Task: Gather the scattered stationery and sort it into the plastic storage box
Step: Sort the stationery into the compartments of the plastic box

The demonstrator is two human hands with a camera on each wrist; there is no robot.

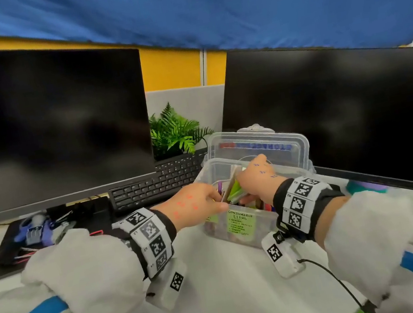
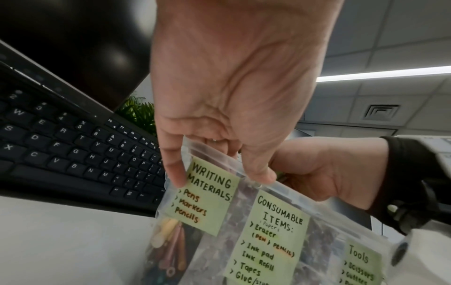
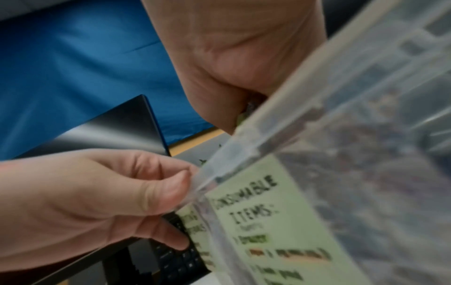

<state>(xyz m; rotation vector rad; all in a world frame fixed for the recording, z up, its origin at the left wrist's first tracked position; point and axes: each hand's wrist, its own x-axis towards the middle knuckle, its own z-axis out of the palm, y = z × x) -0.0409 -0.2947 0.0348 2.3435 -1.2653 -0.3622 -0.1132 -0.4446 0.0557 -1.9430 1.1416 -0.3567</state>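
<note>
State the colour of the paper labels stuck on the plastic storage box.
Pale green labels on the clear plastic storage box; clearest in the left wrist view.

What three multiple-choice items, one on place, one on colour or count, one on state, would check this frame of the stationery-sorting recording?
1. Where does the keyboard lie relative to the plastic storage box?
A. To its left, behind it
B. To its right
C. Inside it

2. How many green labels show on the box's front wall in the left wrist view?
A. One
B. Three
C. Five

3. What state is the box's lid in?
A. Snapped shut
B. Open, standing up behind the box
C. Lying flat on the desk

Answers:
1. A, the head view shows the keyboard left of the box, under the left monitor.
2. B, the labels read Writing Materials, Consumable Items and Tools.
3. B, the left hand and right hand reach into the open top.
</note>
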